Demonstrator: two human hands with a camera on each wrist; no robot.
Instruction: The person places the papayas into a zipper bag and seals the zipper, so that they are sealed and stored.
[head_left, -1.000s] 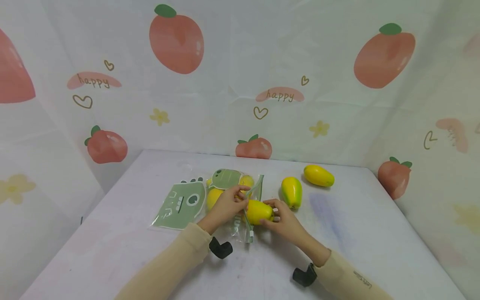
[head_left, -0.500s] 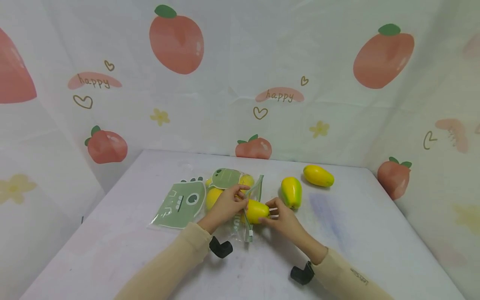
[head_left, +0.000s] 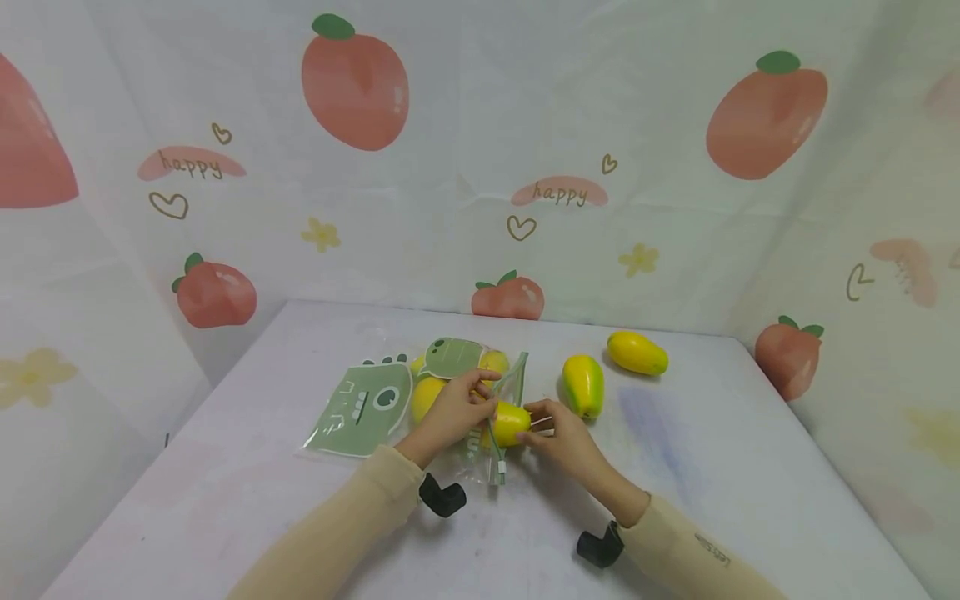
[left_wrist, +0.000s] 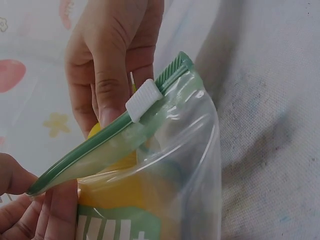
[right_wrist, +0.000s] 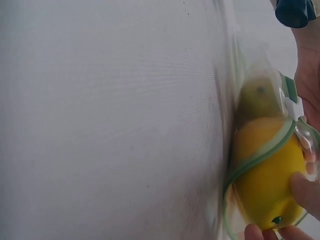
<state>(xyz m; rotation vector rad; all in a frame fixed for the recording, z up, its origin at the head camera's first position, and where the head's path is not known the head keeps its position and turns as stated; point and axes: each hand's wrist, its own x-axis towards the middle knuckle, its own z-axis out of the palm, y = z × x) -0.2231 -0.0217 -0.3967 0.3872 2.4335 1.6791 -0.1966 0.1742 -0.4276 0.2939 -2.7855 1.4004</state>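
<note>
My left hand [head_left: 453,412] pinches the green rim of a clear zip bag [left_wrist: 195,145] between thumb and fingers, holding its mouth apart. A yellow papaya [head_left: 510,425] lies partly inside that mouth. My right hand [head_left: 562,437] holds the papaya's outer end, its thumb [right_wrist: 306,192] on the side and fingertips at the tip. The bag's white slider [left_wrist: 143,100] sits near one end of the rim. Other yellow fruit [head_left: 427,396] shows through the bag, partly covered by its green dinosaur print [head_left: 453,358] and my left hand.
Two more yellow-green papayas lie on the table right of the bag, a nearer papaya [head_left: 583,386] and a farther papaya [head_left: 637,352]. A flat bag with a green monster face [head_left: 360,412] lies to the left. A fruit-printed curtain [head_left: 450,167] hangs behind the table.
My right hand has moved slightly left, and the papaya has slid farther into the bag. My left hand keeps its place on the rim.
</note>
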